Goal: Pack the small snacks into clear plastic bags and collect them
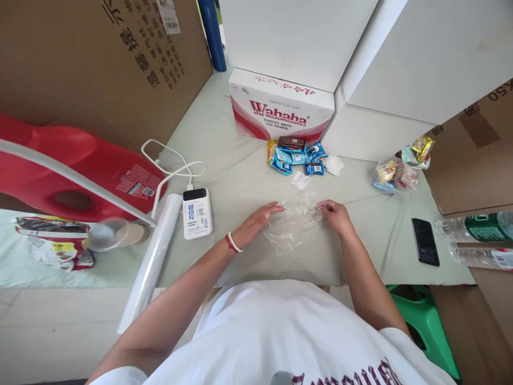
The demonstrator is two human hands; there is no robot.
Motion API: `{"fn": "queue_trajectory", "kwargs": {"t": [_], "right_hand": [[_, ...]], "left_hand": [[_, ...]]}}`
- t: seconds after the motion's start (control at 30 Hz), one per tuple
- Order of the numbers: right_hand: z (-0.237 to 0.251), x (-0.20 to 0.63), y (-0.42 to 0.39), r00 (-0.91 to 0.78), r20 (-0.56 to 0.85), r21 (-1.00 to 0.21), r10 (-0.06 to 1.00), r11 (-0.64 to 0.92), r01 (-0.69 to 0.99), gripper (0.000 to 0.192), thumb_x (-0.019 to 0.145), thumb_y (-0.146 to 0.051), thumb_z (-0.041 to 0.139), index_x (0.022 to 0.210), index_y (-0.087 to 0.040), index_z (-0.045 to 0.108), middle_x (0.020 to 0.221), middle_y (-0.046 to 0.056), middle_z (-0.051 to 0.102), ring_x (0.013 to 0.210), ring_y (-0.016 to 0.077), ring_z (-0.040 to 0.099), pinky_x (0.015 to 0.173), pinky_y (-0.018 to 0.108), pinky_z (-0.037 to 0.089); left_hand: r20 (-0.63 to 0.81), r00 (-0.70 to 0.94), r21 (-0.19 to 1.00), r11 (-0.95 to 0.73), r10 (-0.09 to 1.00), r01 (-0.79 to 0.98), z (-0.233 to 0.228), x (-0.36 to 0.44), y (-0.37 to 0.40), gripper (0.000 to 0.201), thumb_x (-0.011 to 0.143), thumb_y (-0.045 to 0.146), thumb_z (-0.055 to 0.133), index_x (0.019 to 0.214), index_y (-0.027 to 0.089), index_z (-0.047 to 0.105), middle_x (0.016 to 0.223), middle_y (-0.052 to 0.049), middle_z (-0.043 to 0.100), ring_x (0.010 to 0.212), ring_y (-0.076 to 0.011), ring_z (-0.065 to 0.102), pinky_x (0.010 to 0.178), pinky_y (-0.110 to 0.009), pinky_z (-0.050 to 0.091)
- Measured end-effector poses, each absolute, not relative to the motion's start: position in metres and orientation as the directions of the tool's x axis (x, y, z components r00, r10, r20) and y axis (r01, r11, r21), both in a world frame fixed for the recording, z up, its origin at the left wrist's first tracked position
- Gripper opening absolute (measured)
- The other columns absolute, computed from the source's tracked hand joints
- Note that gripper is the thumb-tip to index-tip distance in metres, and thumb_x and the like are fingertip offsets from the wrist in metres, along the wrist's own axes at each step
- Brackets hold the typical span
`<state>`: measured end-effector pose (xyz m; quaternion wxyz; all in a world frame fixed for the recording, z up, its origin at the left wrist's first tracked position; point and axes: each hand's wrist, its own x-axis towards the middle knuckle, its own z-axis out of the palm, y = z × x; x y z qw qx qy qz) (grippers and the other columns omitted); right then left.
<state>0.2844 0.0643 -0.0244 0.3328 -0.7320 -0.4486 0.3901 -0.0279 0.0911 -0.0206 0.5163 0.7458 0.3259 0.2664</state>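
Observation:
A crumpled clear plastic bag [294,224] lies spread on the cloth-covered table in front of me. My left hand [256,223], with a red and white bracelet at its wrist, rests at the bag's left edge with fingers stretched out. At the opposite edge, my right hand [335,216] is closed, thumb and fingertips pinching the plastic. Just beyond the bag sits a small crumpled piece of clear plastic [300,181]. Behind that is a pile of small blue snack packets [294,156], with a brown packet [292,143] on top.
A Wahaha water carton [280,109] stands behind the packets. To the left are a white power bank [197,214] with its cable, a plastic film roll [152,262] and a red jug [80,166]. Bagged snacks [396,174], a phone [425,241] and bottles [481,227] lie right.

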Motion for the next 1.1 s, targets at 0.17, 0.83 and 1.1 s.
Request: {"fn": "queue_trajectory", "kwargs": {"t": [0.17,0.83,1.1], "right_hand": [[-0.020,0.272,0.062,0.244,-0.268,-0.883,0.932,-0.339,0.324,0.041,0.070,-0.056,0.072,0.090,-0.020,0.075,0.086,0.005,0.073,0.075,0.0178,0.059,0.068,0.029,0.045],[-0.024,0.304,0.035,0.331,-0.310,-0.877,0.891,-0.402,0.263,0.044,0.063,-0.056,0.082,0.088,-0.019,0.076,0.079,0.004,0.070,0.066,0.0143,0.051,0.061,0.029,0.044],[-0.021,0.312,0.030,0.309,-0.310,-0.879,0.899,-0.395,0.268,0.042,0.064,-0.052,0.081,0.089,-0.018,0.077,0.077,0.003,0.069,0.063,0.0127,0.048,0.059,0.027,0.041]], "left_hand": [[0.094,0.444,0.686,-0.381,0.891,0.620,-0.025,0.003,0.093,0.034,0.084,0.034,0.075,0.116,0.024,0.073,0.137,-0.015,0.066,0.146,-0.0382,0.044,0.125,-0.065,0.021],[-0.023,0.243,0.966,-0.041,0.970,0.255,-0.033,-0.014,0.118,0.015,0.079,0.036,0.073,0.076,0.022,0.073,0.088,-0.004,0.070,0.091,-0.0214,0.063,0.096,-0.039,0.049],[-0.221,0.121,0.974,0.213,0.968,0.071,-0.031,-0.033,0.109,0.019,0.072,0.034,0.073,0.083,0.019,0.068,0.084,-0.003,0.066,0.081,-0.0188,0.061,0.080,-0.034,0.052]]}}
